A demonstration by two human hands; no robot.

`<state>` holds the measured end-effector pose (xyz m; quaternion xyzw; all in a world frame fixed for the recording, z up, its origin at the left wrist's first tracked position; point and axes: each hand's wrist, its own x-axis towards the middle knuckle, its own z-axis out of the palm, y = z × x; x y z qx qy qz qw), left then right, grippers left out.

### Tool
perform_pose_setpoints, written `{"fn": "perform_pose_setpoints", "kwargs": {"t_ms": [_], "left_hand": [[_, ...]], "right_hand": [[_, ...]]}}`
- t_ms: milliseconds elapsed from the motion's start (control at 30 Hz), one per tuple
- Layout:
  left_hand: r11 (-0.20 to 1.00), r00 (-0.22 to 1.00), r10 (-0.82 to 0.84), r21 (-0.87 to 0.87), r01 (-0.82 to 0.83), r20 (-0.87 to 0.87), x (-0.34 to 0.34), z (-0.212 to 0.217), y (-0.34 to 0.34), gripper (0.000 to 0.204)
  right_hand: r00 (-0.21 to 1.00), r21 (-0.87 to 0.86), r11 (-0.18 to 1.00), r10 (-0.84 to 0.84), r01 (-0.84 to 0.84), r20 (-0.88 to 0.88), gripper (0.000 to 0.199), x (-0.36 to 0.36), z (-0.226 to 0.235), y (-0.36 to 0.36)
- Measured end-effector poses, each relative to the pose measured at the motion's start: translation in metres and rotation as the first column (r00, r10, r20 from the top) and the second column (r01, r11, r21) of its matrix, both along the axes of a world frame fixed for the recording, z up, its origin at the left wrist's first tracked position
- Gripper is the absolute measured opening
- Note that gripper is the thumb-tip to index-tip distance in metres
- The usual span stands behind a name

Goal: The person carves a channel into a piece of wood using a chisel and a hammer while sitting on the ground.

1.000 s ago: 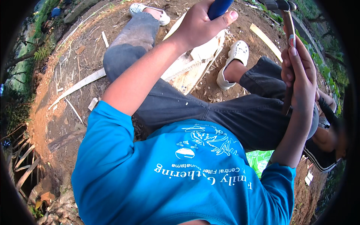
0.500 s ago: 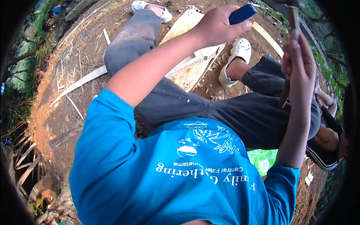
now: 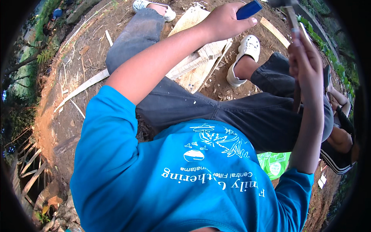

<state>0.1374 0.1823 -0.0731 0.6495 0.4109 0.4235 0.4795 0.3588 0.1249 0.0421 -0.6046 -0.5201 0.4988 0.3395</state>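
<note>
Hammer [image 3: 286,3] shifted leftward, wooden shaft [image 3: 291,17] clenched in right hand [image 3: 307,63]; left hand [image 3: 227,21] grips blue handle [image 3: 249,9]

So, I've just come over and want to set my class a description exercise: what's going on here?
Someone in a blue shirt grips a blue handle in the left hand; the fingers hide the rest. The right hand holds a hammer, its blurred head near the picture's top edge. A wooden board lies on the ground between pale shoes, with a wood block apparently resting on it. Neither hand touches the wood.
</note>
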Motion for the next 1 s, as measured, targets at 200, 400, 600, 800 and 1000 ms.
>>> {"fn": "perform_pose_setpoints", "kwargs": {"t_ms": [200,400,600,800,1000], "left_hand": [[0.999,1.000,0.010,0.043,-0.010,-0.015,0.007,-0.021,0.000,0.033],[0.990,0.978,-0.051,-0.139,0.023,-0.203,0.006,-0.014,-0.012,0.038],[0.999,0.969,-0.022,-0.048,0.011,-0.246,0.004,-0.029,-0.012,0.040],[0.998,0.977,-0.026,-0.058,0.014,-0.210,0.000,-0.035,-0.007,0.040],[0.987,0.951,-0.125,-0.137,0.088,-0.284,-0.008,-0.032,-0.014,0.043]], "right_hand": [[0.998,0.119,0.993,-0.003,0.011,-0.067,0.046,0.008,-0.005,0.010],[0.986,0.173,0.984,-0.003,0.033,-0.166,0.049,0.009,-0.004,0.014],[0.997,0.003,0.999,-0.047,0.047,-0.054,0.048,0.001,-0.006,0.005],[0.991,-0.133,0.991,-0.002,0.021,0.137,0.040,-0.006,-0.011,-0.003],[0.992,-0.182,0.983,0.047,-0.025,0.115,0.036,-0.007,-0.015,-0.005]]}}
